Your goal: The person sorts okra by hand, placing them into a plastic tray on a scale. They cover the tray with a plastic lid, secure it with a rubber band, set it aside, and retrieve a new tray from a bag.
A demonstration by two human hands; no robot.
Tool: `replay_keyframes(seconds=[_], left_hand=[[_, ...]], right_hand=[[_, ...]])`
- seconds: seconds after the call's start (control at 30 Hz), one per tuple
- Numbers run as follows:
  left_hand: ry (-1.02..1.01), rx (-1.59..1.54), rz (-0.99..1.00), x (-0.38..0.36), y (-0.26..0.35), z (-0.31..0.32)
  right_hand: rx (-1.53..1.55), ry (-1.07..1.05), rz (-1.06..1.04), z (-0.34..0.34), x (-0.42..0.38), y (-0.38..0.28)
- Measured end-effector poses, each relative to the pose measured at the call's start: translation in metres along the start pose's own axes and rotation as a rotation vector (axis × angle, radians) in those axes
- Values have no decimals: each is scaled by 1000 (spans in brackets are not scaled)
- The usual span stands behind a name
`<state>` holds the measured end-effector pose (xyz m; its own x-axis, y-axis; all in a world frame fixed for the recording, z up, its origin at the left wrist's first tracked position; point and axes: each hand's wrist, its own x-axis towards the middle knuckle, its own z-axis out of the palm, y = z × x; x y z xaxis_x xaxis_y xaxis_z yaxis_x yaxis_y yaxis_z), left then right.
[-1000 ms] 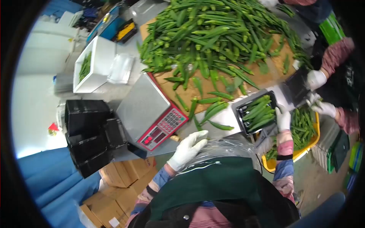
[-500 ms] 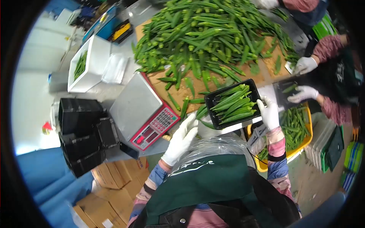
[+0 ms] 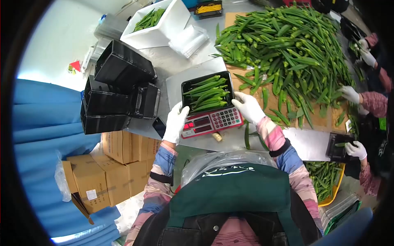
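A black plastic tray (image 3: 187, 101) of green okra pods (image 3: 208, 93) sits over the plate of a red-and-silver weighing scale (image 3: 221, 65). My left hand (image 3: 175, 124), in a white glove, grips the tray's near left corner. At the near right corner, my gloved right hand (image 3: 249, 107) has its fingers on the rim. Both hands are closed on the tray's edges. The scale's keypad (image 3: 227, 118) and display (image 3: 201, 125) face me; I cannot read the figures.
Loose okra (image 3: 287, 57) is heaped at the back right. Black trays (image 3: 119, 65) are stacked left, near a white foam box (image 3: 172, 24) and clear plastic lids (image 3: 188, 41). Cartons (image 3: 96, 180) stand lower left. Co-workers' gloved hands (image 3: 356, 150) are at the right, one by another tray.
The okra tray has moved left from beside the heap onto the scale. My left hand, empty before, now holds its left corner. My view has swung left.
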<state>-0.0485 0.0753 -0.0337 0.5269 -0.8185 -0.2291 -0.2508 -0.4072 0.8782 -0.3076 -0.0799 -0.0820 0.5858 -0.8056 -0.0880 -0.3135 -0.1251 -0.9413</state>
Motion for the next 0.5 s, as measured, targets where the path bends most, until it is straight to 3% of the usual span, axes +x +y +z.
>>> replay_keyframes(seconds=[0.1, 0.17, 0.23, 0.33, 0.43, 0.5], left_hand=[[230, 129, 88, 5, -43, -43], [311, -57, -9, -5, -23, -65], [363, -80, -29, -2, -18, -88], [446, -269, 37, 12, -18, -110], [485, -257, 80, 24, -9, -124], [478, -313, 65, 32, -6, -125]], right_hand=[[263, 31, 1, 1, -8, 1], [219, 41, 197, -16, -14, -14], [208, 105, 218, -19, -15, -3], [158, 170, 192, -24, -12, -10], [-122, 352, 42, -18, -4, -27], [-191, 366, -83, -11, 4, -35]])
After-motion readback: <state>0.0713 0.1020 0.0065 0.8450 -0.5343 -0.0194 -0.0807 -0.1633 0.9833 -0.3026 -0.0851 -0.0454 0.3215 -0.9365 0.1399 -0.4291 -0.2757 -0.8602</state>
